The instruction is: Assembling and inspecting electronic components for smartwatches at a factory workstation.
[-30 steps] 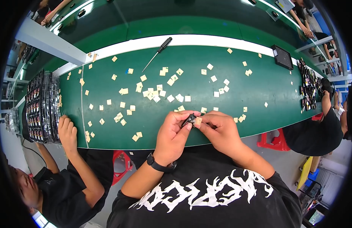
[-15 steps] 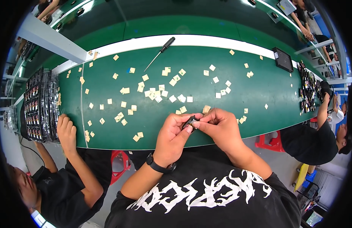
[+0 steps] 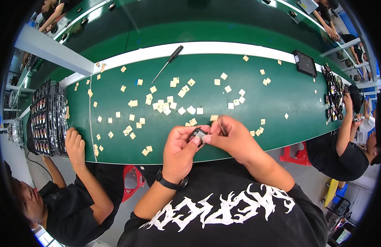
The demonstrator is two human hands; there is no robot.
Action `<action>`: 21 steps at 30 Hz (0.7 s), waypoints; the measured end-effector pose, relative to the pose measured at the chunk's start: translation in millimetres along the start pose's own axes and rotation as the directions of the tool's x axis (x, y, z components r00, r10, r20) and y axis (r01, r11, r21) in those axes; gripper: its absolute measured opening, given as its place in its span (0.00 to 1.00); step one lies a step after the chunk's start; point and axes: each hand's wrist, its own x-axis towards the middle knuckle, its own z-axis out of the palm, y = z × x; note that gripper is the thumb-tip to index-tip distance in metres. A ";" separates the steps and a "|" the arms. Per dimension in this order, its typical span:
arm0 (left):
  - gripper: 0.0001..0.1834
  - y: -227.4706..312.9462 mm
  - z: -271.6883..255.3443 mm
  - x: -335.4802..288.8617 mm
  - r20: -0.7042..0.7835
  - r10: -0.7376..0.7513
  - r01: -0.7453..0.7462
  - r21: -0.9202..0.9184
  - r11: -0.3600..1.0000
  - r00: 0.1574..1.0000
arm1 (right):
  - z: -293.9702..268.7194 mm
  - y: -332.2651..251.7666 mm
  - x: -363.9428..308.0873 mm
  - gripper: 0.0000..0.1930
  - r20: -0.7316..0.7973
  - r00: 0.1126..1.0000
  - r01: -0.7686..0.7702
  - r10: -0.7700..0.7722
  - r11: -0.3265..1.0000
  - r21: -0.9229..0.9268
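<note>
Small black part point(image 3: 197, 133) held over the near side of the counter point(image 3: 276, 96). Left hand point(image 3: 179, 149): fingers grasping it. Right hand point(image 3: 232, 138): thumb against it; whether these fingers grip, cannot tell. Cream squares point(image 3: 200, 110) scattered across counter; screwdriver point(image 3: 175, 54) by counter's far edge.

A small black piece point(image 3: 194, 133), dark around its edge and rounded at its visible upper rim, was held in the left hand point(image 3: 178, 148), thumb across its near side. It sat tilted above the near part of the table, a grey patch point(image 3: 200, 135) turned upward. The right hand point(image 3: 231, 133) met its right side with the thumb tip; the fingers hid its underside and finer details.
</note>
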 end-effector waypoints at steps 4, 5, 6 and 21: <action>0.13 21.9 4.5 -5.2 -0.196 -0.041 0.037 -0.022 0.999 0.980 | -42.8 -15.1 -33.8 0.07 -0.018 0.999 0.035 -0.039 0.980 -0.197; 0.14 25.7 -0.5 -7.1 -0.207 0.028 -0.029 -0.001 1.000 0.978 | -60.8 -20.0 -44.3 0.07 -0.069 0.987 0.119 -0.142 0.958 -0.262; 0.13 34.3 -7.8 -9.8 -0.217 0.104 -0.094 0.056 0.994 0.970 | -83.7 -24.9 -49.0 0.08 -0.187 0.946 0.163 -0.266 0.885 -0.437; 0.20 156.5 -240.2 -15.1 -0.290 0.738 0.032 0.939 0.343 0.609 | -405.4 -34.3 -100.2 0.19 -0.531 0.169 -0.731 -0.830 0.256 -0.633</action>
